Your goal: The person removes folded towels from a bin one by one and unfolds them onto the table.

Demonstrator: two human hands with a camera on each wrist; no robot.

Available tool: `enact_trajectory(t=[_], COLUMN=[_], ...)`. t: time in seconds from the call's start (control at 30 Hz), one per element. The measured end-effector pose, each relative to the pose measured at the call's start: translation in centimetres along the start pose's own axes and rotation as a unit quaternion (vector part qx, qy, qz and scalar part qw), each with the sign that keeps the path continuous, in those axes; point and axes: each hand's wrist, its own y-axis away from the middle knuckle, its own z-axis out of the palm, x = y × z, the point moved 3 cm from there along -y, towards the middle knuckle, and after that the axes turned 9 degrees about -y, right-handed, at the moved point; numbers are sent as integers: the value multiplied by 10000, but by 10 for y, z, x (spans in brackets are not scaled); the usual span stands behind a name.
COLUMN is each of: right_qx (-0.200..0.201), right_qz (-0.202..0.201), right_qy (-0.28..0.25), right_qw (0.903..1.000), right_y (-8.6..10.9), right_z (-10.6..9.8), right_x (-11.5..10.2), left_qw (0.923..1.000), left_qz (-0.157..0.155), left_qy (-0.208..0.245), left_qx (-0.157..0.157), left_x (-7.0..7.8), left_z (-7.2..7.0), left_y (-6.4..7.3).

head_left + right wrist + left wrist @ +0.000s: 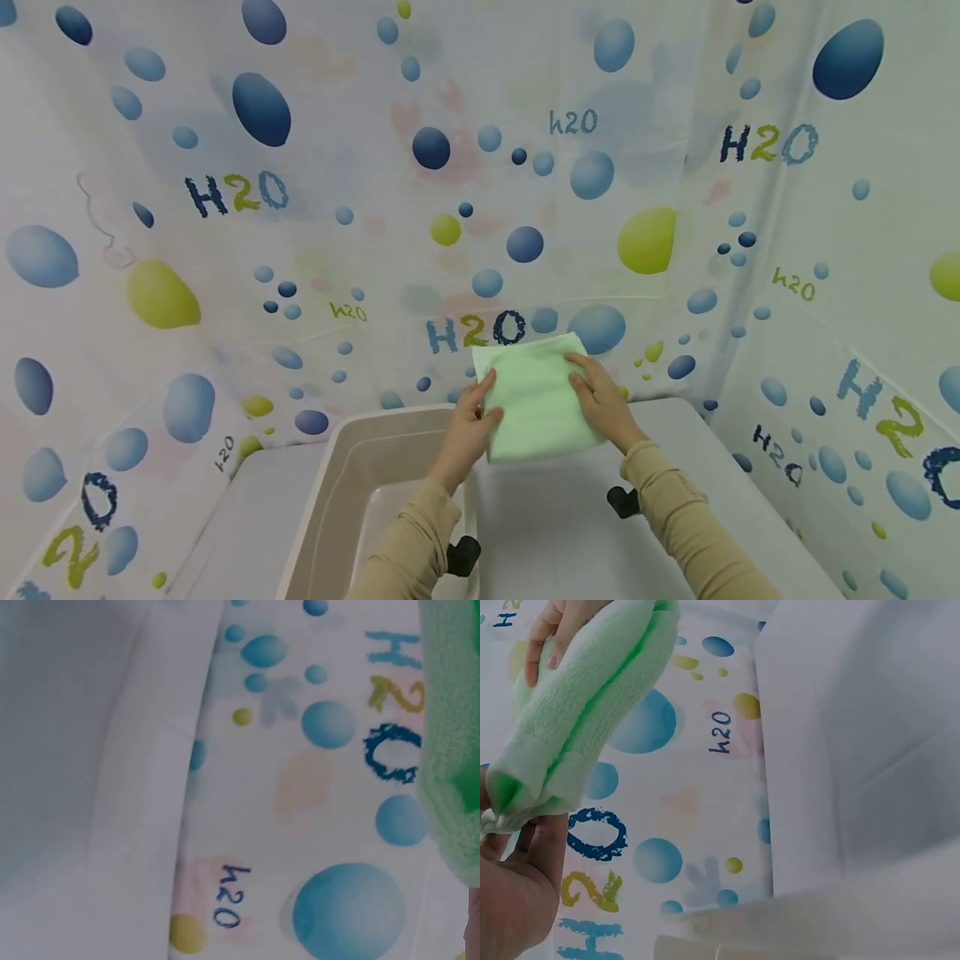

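Note:
A folded light green towel [536, 404] is held up in front of me, raised over the white table beside the bin. My left hand [468, 429] grips its left edge, thumb on the near face. On the opposite edge my right hand [600, 400] holds it with fingers laid over the front. In the left wrist view the towel [592, 697] shows its thick folded layers from the edge, with the left hand [525, 892] at its lower end and the right hand [562, 630] at the far side. Only part of the towel [454, 750] appears in the right wrist view.
A beige plastic bin [348, 467] stands on the white table [555, 533], left of centre, below my left arm. A white curtain [337, 208] printed with blue and green drops and H2O lettering hangs behind and at both sides of the table.

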Motion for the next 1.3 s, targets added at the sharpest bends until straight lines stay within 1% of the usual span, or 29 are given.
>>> enact_trajectory(t=[0.13, 0.27, 0.37, 0.53, 0.63, 0.77, 0.9, 1.0, 1.07, 1.2, 1.23, 1.3], right_qx=[47, 110, 98, 101, 121, 139, 205, 204, 166, 108, 110, 101], right_qz=[130, 235, 359, 657, 754, 969, 1192, 1246, 1261, 1291, 1315, 1324], right_qy=[165, 301, 332, 442, 454, 463, 400, 391, 444, 581, 574, 583], right_qw=[9998, 9992, 9988, 9968, 9960, 9941, 9919, 9912, 9909, 9899, 9896, 9894], right_y=[4, 9, 13, 23, 27, 33, 40, 46, 50, 59, 61, 66], right_z=[-4, -7, -7, -8, -9, -13, -14, -12, -9, -2, 0, 4], right_x=[12, 21, 29, 40, 43, 47, 54, 61, 68, 80, 83, 88], left_qw=[9995, 9990, 9984, 9963, 9951, 9941, 9911, 9873, 9851, 9807, 9792, 9763], left_qz=[-288, -411, -520, -831, -939, -1003, -1154, -1318, -1413, -1545, -1583, -1643], left_qy=[-95, -122, -25, 166, 241, 220, 325, 372, 234, -205, -237, -148], left_qx=[9, 155, 216, 142, 170, 362, 583, 806, 951, 1179, 1249, 1398], left_x=[-2, -6, -10, -18, -20, -21, -21, -24, -29, -37, -38, -41], left_z=[10, 19, 26, 40, 47, 56, 70, 79, 84, 92, 94, 97], left_y=[-5, -9, -8, -6, -7, -9, -6, -3, -1, 4, 6, 11])
